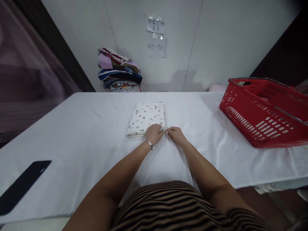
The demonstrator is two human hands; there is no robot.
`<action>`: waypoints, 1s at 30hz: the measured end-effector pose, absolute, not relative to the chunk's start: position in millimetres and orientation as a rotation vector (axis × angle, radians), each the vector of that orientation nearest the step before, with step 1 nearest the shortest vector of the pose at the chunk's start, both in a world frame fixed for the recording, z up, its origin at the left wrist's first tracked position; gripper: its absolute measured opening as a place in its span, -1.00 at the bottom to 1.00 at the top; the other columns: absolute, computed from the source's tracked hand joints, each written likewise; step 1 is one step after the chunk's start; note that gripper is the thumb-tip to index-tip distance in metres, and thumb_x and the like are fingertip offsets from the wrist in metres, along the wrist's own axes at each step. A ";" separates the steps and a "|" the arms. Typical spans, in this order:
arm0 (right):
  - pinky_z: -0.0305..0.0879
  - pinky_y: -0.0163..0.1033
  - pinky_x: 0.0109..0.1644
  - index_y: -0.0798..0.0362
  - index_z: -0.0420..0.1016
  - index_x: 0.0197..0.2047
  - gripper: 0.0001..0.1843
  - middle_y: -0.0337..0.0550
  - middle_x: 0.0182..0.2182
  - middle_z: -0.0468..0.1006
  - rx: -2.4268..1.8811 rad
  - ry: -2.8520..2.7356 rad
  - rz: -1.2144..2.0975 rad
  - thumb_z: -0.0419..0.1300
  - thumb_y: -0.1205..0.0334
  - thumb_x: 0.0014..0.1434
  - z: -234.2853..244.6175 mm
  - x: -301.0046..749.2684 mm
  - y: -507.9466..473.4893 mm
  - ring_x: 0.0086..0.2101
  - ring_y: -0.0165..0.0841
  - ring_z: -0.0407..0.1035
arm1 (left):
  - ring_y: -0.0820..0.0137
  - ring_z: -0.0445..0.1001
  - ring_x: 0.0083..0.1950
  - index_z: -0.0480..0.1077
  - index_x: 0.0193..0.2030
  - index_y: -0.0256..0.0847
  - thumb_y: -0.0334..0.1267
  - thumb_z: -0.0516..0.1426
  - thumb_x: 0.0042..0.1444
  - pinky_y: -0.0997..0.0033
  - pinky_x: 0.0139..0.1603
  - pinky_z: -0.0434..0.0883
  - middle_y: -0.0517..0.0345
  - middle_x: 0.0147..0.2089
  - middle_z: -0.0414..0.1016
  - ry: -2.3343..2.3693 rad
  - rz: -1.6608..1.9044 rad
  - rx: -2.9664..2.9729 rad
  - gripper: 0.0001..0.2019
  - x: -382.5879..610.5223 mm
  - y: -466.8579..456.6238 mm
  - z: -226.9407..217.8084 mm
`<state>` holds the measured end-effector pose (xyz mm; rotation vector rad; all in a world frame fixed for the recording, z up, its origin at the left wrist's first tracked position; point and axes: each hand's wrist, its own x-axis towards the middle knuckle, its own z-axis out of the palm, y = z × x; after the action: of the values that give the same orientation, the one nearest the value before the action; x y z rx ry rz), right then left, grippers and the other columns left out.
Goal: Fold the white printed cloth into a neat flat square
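Note:
A folded white cloth [147, 115] with small dark printed motifs lies on the white-covered table, its layers stacked along the near edge. My left hand [154, 134] rests over its near right corner, fingers closed around the layers there. Just right of that corner, my right hand [176, 134] is closed in a pinch, its fingertips meeting the cloth's edge. How much fabric sits between those fingertips is too small to make out. A silver bracelet [149, 144] circles my left wrist.
On the right side of the table stands a red plastic basket [255, 118] with metal handles. A dark flat object [24, 186] lies at the near left. Behind the far edge rises a stack of folded fabrics [119, 70], beside a wall with paper signs [156, 47].

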<state>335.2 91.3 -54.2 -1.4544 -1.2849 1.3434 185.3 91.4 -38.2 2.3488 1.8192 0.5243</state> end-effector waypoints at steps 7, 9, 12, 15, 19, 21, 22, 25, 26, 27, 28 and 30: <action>-0.05 -0.41 -0.72 0.11 0.41 -0.60 -0.84 -0.29 -0.73 0.43 -1.543 -1.386 1.402 0.17 0.28 -0.04 -59.1 335.2 94.6 -0.79 -0.56 0.12 | 0.33 0.35 -0.23 0.35 -0.39 -0.17 -0.21 0.12 0.02 0.36 -0.28 0.19 0.13 -0.30 0.42 1.829 0.613 2.213 -0.91 184.4 94.6 -36.5; -0.09 -0.40 -0.74 0.10 0.42 -0.58 -0.84 -0.28 -0.71 0.44 -1.550 -1.373 1.448 0.16 0.26 -0.02 -58.7 334.1 95.6 -0.79 -0.55 0.13 | 0.34 0.35 -0.24 0.35 -0.40 -0.17 -0.21 0.12 0.01 0.37 -0.29 0.19 0.14 -0.31 0.42 1.835 0.622 2.203 -0.91 184.7 94.9 -36.8; -0.14 -0.40 -0.76 0.10 0.41 -0.58 -0.84 -0.26 -0.72 0.45 -1.577 -1.355 1.477 0.18 0.25 -0.02 -56.0 332.9 97.0 -0.80 -0.55 0.12 | 0.34 0.35 -0.23 0.35 -0.38 -0.17 -0.20 0.13 -0.01 0.37 -0.28 0.19 0.13 -0.30 0.42 1.842 0.622 2.186 -0.90 184.7 95.1 -37.5; -0.18 -0.40 -0.77 0.10 0.39 -0.63 -0.79 -0.26 -0.76 0.43 -1.604 -1.347 1.502 0.23 0.22 -0.04 -51.0 333.2 99.0 -0.82 -0.57 0.08 | 0.33 0.35 -0.21 0.37 -0.35 -0.17 -0.21 0.14 -0.01 0.38 -0.25 0.22 0.13 -0.28 0.43 1.829 0.619 2.173 -0.89 184.4 94.5 -37.0; -0.24 -0.39 -0.78 0.10 0.36 -0.69 -0.71 -0.21 -0.77 0.43 -1.652 -1.358 1.658 0.28 0.18 -0.07 -44.4 334.7 102.7 -0.82 -0.56 0.06 | 0.34 0.36 -0.20 0.38 -0.35 -0.17 -0.23 0.14 -0.02 0.38 -0.22 0.24 0.14 -0.28 0.44 1.821 0.637 2.160 -0.90 184.2 92.8 -34.9; -0.24 -0.39 -0.78 0.11 0.36 -0.70 -0.70 -0.19 -0.76 0.42 -1.646 -1.340 1.727 0.28 0.19 -0.08 -43.9 334.5 103.8 -0.82 -0.56 0.06 | 0.35 0.36 -0.20 0.38 -0.35 -0.16 -0.24 0.14 -0.02 0.38 -0.22 0.24 0.15 -0.27 0.44 1.826 0.650 2.149 -0.91 184.2 92.2 -34.4; -0.25 -0.39 -0.78 0.11 0.35 -0.70 -0.71 -0.20 -0.76 0.42 -1.627 -1.313 1.732 0.29 0.20 -0.08 -44.5 334.0 103.8 -0.82 -0.56 0.06 | 0.35 0.35 -0.21 0.38 -0.34 -0.16 -0.25 0.14 -0.02 0.38 -0.23 0.23 0.15 -0.27 0.44 1.828 0.653 2.146 -0.91 184.1 92.1 -34.5; -0.23 -0.40 -0.77 0.10 0.32 -0.67 -0.75 -0.26 -0.78 0.38 -1.565 -1.228 1.684 0.26 0.24 -0.08 -49.0 331.8 101.7 -0.81 -0.55 0.08 | 0.34 0.35 -0.21 0.37 -0.35 -0.16 -0.25 0.13 -0.01 0.37 -0.23 0.23 0.15 -0.27 0.43 1.831 0.644 2.151 -0.92 183.6 92.4 -35.8; -0.22 -0.40 -0.77 0.09 0.31 -0.66 -0.76 -0.28 -0.78 0.37 -1.547 -1.214 1.658 0.25 0.25 -0.07 -50.7 331.2 100.5 -0.81 -0.55 0.09 | 0.34 0.35 -0.21 0.37 -0.35 -0.16 -0.25 0.13 0.00 0.37 -0.23 0.23 0.14 -0.27 0.43 1.829 0.640 2.159 -0.92 183.5 92.5 -36.4; -0.20 -0.41 -0.77 0.08 0.29 -0.65 -0.77 -0.31 -0.78 0.35 -1.533 -1.209 1.635 0.23 0.27 -0.07 -52.3 330.6 99.1 -0.80 -0.55 0.10 | 0.33 0.35 -0.21 0.37 -0.35 -0.17 -0.25 0.13 0.00 0.36 -0.22 0.23 0.14 -0.27 0.43 1.822 0.635 2.173 -0.92 183.3 92.4 -37.1; -0.18 -0.42 -0.76 0.07 0.27 -0.64 -0.78 -0.33 -0.78 0.34 -1.521 -1.211 1.617 0.21 0.27 -0.06 -53.6 330.2 97.7 -0.79 -0.56 0.10 | 0.33 0.35 -0.20 0.37 -0.34 -0.17 -0.24 0.13 0.01 0.35 -0.21 0.23 0.13 -0.27 0.43 1.809 0.629 2.194 -0.91 183.2 92.1 -37.7; -0.16 -0.43 -0.75 0.07 0.26 -0.63 -0.80 -0.35 -0.77 0.33 -1.496 -1.214 1.584 0.17 0.29 -0.06 -55.5 329.6 94.9 -0.79 -0.56 0.12 | 0.31 0.34 -0.17 0.38 -0.31 -0.16 -0.23 0.13 0.02 0.33 -0.18 0.23 0.12 -0.25 0.42 1.783 0.614 2.256 -0.90 183.3 90.2 -38.8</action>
<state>329.6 94.9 -55.5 -1.4962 -1.2144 1.5836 183.3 90.2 -38.8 2.2563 1.7829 0.6144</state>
